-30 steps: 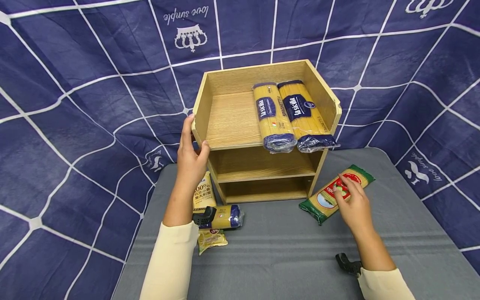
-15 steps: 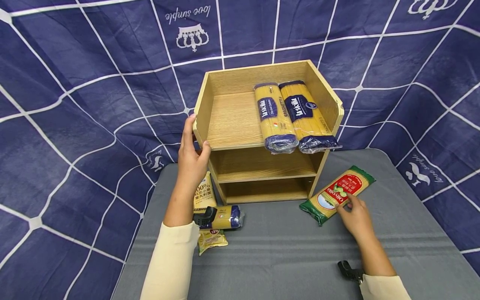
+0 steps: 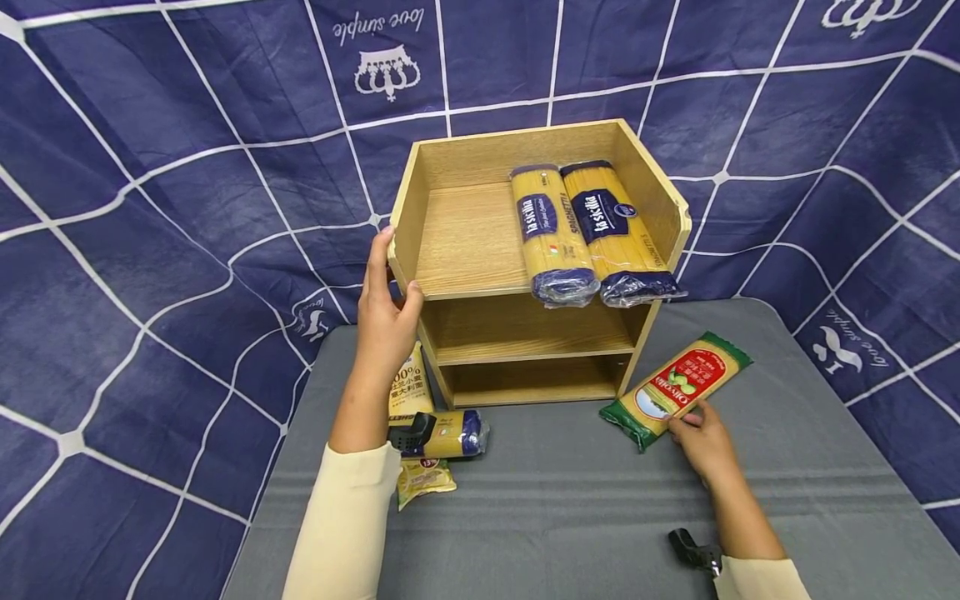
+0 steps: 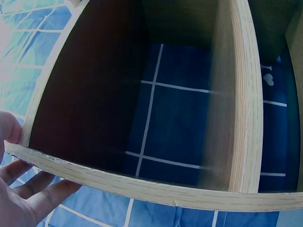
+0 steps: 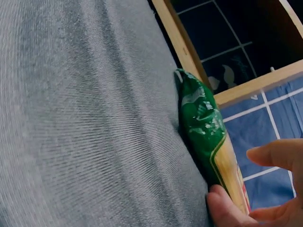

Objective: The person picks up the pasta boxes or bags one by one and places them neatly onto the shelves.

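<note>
My left hand holds the upper left side panel of a small wooden shelf. In the left wrist view, the thumb and fingers lie on opposite sides of the panel's edge. At the right, my right hand touches the near edge of a pasta packet with green ends and a red label, lying flat on the grey cloth. In the right wrist view, one fingertip meets the packet's lower edge while another finger stands apart above it. Two blue-ended spaghetti packs lie side by side on the shelf's top.
Left of the shelf lie a yellow pasta packet, a blue-ended spaghetti pack and a small yellow bag, partly behind my left forearm. Two lower compartments face me. Blue gridded cloth hangs around the grey surface.
My right hand has drawn back from above the red label to the packet's near edge. The packet stays in place. My left hand keeps its hold on the shelf.
</note>
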The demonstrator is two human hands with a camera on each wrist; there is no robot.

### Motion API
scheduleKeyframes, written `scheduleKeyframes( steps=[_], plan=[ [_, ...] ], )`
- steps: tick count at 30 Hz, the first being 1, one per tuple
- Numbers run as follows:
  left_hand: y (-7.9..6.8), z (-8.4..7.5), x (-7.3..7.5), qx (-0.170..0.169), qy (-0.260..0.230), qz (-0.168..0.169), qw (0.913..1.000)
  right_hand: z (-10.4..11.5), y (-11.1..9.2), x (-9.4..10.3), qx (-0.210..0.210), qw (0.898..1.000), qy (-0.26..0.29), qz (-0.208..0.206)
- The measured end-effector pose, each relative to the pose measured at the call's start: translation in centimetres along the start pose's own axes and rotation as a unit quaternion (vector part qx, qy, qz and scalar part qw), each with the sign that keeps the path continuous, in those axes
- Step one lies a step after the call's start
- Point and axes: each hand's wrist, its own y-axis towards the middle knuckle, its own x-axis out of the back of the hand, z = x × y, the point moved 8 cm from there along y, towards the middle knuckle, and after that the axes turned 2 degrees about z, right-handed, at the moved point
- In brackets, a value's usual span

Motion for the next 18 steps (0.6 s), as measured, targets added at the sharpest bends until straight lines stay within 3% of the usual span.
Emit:
scheduleKeyframes(
  steps=[4, 8, 18],
  plan=[
    [0.0, -0.1, 0.0, -0.003, 0.009, -0.004, 1.0000, -0.1, 0.2, -0.5, -0.014, 0.996, 0.089, 0.005],
    [0.0, 0.0, 0.0, -0.001, 0.006, -0.006, 1.0000, -0.4, 0.5, -0.8, -0.027, 0.985, 0.171, 0.023],
    [0.0, 0.0, -0.1, 0.005, -0.016, -0.002, 0.9999, -0.6, 1.4, -1.7, -0.041, 0.957, 0.272, 0.090]
  ],
)
